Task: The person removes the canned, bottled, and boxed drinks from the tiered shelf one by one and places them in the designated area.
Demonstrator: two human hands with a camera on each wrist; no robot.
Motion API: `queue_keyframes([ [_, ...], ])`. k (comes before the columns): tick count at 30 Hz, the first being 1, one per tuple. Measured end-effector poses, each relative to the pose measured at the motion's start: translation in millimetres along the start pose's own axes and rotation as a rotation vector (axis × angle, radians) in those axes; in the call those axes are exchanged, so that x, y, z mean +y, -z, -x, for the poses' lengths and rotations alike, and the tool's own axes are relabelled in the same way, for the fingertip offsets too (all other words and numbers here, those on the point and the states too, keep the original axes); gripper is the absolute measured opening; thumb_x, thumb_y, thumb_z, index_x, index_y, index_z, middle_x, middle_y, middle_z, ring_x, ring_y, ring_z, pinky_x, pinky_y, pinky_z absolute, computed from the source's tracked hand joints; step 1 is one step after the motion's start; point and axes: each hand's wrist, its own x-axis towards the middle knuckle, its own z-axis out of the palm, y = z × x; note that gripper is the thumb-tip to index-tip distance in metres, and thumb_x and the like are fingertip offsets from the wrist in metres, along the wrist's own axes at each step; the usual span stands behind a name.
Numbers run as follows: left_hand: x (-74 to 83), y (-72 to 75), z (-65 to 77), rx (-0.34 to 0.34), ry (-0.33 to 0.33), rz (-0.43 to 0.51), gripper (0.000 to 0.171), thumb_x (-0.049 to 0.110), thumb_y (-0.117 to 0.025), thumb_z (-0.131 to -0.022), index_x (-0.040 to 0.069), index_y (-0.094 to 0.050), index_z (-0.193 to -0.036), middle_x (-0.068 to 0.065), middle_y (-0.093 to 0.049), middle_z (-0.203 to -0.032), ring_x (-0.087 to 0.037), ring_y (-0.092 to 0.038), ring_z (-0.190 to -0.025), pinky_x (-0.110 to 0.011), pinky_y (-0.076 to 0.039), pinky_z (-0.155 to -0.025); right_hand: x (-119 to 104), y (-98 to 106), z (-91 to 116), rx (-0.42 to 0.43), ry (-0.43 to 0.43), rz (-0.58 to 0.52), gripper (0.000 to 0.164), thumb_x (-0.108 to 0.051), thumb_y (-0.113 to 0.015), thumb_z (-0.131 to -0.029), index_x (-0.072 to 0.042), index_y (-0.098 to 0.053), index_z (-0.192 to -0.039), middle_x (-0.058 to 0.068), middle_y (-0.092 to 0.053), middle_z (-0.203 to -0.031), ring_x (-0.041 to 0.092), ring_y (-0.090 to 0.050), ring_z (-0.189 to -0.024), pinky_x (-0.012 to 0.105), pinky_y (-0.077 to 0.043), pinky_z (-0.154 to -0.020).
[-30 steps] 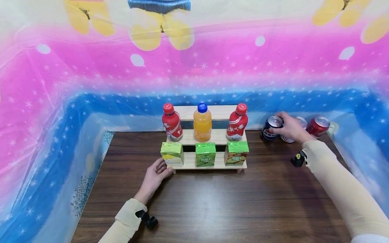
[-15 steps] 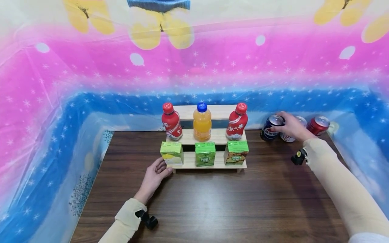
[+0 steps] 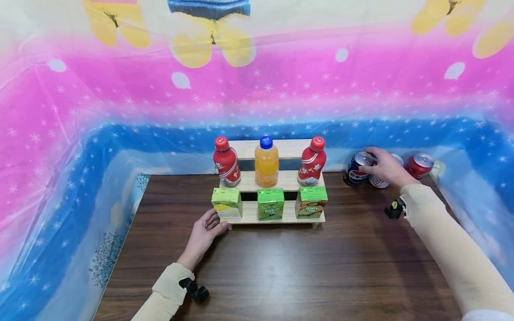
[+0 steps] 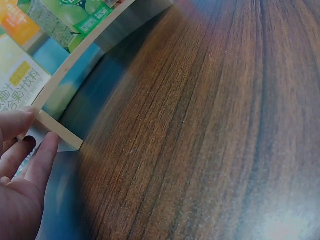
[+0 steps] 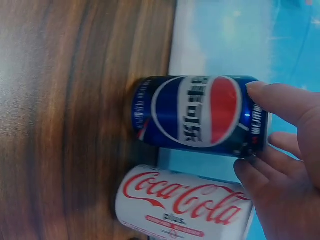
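Brown table point(image 3: 273, 272) supports stand point(image 3: 288, 179); snowflake-printed cloth point(image 3: 241, 98) borders 3 sides.

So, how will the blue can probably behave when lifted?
The blue can looks like stiff metal, but its glossy wall may slip. Being round, it could roll if tipped. The right hand grips near its top, so the bottom might swing.

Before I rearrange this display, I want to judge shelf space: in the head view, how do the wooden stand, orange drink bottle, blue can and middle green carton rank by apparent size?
1. Wooden stand
2. Orange drink bottle
3. Blue can and middle green carton: too alike to rank; the can is partly covered.
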Motion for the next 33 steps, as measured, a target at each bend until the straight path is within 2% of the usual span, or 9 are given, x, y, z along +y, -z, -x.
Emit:
queue_keyframes([
  [6, 2.2, 0.2, 2.0, 0.0, 0.008, -0.018, 0.06, 0.01, -0.07, -0.101, 0.005, -0.046, -0.155, -0.022, -0.054, -0.151, -0.034, -0.052, -0.14, -0.029, -0.051, -0.103, -10.8, 11.5, 11.3, 0.065, 0.03, -0.059, 0.075, -0.03, -0.066, -0.104, 0.009, -0.031, -0.157, 0.037, -0.033, -0.157, 0.06, -0.042, -0.136, 0.069, -0.041, -0.107],
  [12, 3.5, 0.0, 2.7, -0.002, 0.008, -0.028, 0.061, 0.012, -0.07, -0.101, 0.005, -0.044, -0.156, -0.022, -0.053, -0.152, -0.034, -0.05, -0.141, -0.038, -0.049, -0.109, -23.3, 17.4, 24.6, 0.137, 0.058, -0.096, 0.063, -0.035, -0.061, -0.106, 0.005, -0.042, -0.151, 0.031, -0.046, -0.15, 0.053, -0.048, -0.133, 0.066, -0.043, -0.106],
  [21, 3.6, 0.0, 3.3, -0.008, 0.007, -0.008, 0.06, 0.009, -0.07, -0.101, 0.004, -0.044, -0.156, -0.023, -0.053, -0.151, -0.035, -0.051, -0.14, -0.023, -0.052, -0.098, -46.7, 22.4, 38.2, 0.191, 0.127, -0.136, 0.058, -0.041, -0.059, -0.107, 0.0, -0.05, -0.147, 0.024, -0.055, -0.141, 0.045, -0.055, -0.128, 0.063, -0.046, -0.105],
  [28, 1.9, -0.3, 2.1, -0.008, 0.003, -0.005, 0.061, 0.007, -0.069, -0.101, 0.003, -0.044, -0.156, -0.024, -0.054, -0.151, -0.035, -0.051, -0.139, -0.021, -0.052, -0.096, -73.0, 23.8, 44.4, 0.241, 0.184, -0.135, 0.05, -0.038, -0.059, -0.108, -0.003, -0.055, -0.144, 0.018, -0.061, -0.136, 0.034, -0.057, -0.126, 0.057, -0.048, -0.104],
  [33, 1.8, -1.2, 0.3, -0.005, -0.007, -0.004, 0.061, 0.005, -0.07, -0.1, 0.0, -0.043, -0.155, -0.025, -0.054, -0.149, -0.036, -0.053, -0.137, -0.02, -0.051, -0.096, -89.9, 24.3, 46.9, 0.246, 0.225, -0.124, 0.047, -0.036, -0.059, -0.108, -0.004, -0.057, -0.143, 0.017, -0.062, -0.135, 0.035, -0.059, -0.124, 0.057, -0.049, -0.103],
])
